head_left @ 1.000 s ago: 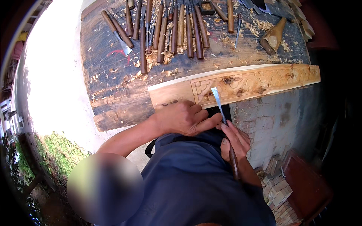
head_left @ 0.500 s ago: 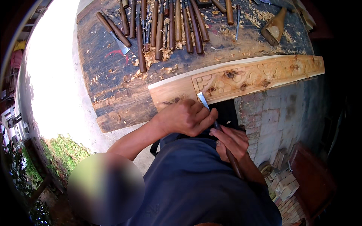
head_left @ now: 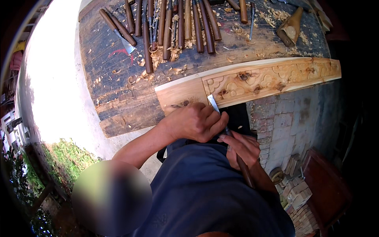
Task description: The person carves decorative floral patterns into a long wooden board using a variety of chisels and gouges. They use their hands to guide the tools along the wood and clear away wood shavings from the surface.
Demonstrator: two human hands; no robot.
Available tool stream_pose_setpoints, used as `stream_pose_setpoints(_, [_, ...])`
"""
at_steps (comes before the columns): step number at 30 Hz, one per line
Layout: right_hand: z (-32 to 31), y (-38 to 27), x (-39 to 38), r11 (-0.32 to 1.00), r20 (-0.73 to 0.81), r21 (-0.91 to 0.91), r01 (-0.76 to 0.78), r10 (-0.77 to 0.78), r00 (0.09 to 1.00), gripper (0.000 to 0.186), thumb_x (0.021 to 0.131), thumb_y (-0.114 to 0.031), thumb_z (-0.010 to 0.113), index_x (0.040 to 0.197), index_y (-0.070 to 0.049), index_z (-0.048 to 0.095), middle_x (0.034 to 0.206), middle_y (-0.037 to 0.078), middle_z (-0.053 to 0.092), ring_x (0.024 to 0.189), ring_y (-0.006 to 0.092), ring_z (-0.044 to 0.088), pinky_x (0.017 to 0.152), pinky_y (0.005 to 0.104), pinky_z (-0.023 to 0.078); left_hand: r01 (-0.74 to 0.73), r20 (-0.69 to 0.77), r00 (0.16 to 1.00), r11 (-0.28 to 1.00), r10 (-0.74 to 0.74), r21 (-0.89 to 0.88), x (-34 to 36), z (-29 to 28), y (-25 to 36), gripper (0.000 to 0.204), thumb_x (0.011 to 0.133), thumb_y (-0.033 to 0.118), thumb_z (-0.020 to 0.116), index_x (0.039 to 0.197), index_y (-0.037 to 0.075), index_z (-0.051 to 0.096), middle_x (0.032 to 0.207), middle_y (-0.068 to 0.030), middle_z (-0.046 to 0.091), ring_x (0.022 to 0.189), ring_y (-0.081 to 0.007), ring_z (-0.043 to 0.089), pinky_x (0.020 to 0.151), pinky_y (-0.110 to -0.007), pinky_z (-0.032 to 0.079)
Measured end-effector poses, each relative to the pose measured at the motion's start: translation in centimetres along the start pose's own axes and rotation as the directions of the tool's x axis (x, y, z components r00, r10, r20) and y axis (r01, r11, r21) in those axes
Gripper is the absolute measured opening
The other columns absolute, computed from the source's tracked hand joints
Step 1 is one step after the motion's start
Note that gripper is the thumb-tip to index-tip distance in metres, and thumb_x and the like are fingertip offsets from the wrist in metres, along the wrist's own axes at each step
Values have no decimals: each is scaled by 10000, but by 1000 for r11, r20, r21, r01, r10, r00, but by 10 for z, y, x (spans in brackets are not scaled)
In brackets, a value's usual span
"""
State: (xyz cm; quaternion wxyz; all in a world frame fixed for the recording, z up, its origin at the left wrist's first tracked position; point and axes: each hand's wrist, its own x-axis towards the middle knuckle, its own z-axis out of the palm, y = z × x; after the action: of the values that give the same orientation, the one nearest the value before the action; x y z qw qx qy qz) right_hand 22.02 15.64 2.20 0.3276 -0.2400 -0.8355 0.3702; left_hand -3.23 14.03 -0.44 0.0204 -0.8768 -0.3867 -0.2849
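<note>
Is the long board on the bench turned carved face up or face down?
Face up: the side of the long board with curling relief carving faces the camera above.

Left hand (head_left: 197, 123): palm unseen, covering part of the board's (head_left: 272, 79) near edge. Chisel (head_left: 245, 173): neck partly lost behind the left fingers, a stretch of handle under the right hand (head_left: 245, 149). Can't tell whether its blade touches wood. Up top, several of the tool handles (head_left: 167, 37) and the tabletop's (head_left: 118, 85) far side run out of sight. 1 blurred disc (head_left: 112, 198) swallows the left elbow.
</note>
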Motion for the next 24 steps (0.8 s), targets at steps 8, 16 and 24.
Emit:
stream_pose_setpoints(8, [4,1,3,999,-25,28,-23,24,999,243,910,26,693,1117,48,819,1040,259,808,854,364,828,737,413,677,43,2,999,999,-43,-32,0,0,-1,369,819,146,750,1148,-21,730,715,27,515,614,-133,603,516,-299,476])
stream_pose_setpoints(16, [7,5,2,999,-39,19,-26,27,999,255,896,36,684,1110,39,822,1029,252,810,843,365,827,738,417,678,85,24,996,994,-83,-66,3,-3,0,382,798,153,743,1128,-38,719,736,1,548,631,-158,634,520,-312,498])
stream_pose_setpoints(24, [18,14,16,1000,-101,-20,1,-3,995,271,891,52,671,1119,39,816,1008,247,816,822,346,829,705,408,669,207,31,978,978,-206,-37,4,-2,0,404,818,132,751,1186,-35,727,770,-12,590,665,-154,659,542,-301,511])
